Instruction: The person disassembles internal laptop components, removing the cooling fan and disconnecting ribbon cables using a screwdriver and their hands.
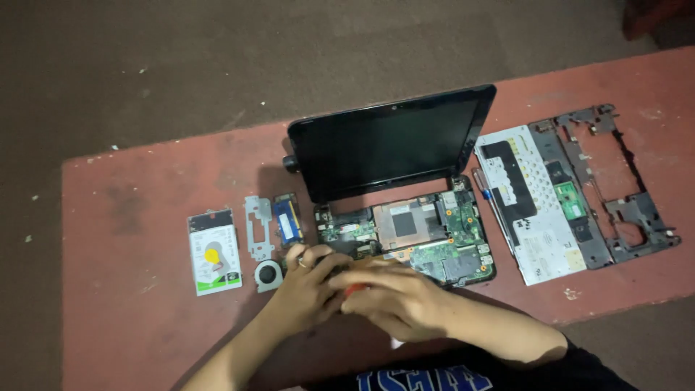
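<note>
motherboard [427,235] is lying bare in the open laptop base on the red table [130,304]; right hand [394,297] is closing around a red-handled tool [355,289], left hand [308,279] bracing the edge, grip unclear; a slip risks gouging components

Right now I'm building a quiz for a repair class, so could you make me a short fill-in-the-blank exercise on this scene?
1. The opened laptop rests on a ____ table.
2. The hard drive lies at the far ____ end of the row of parts.
3. The round cooling fan lies just below the metal ____.
4. Both hands, left hand and right hand, work at the laptop's ____ edge.

Missing words: red; left; bracket; near
</note>
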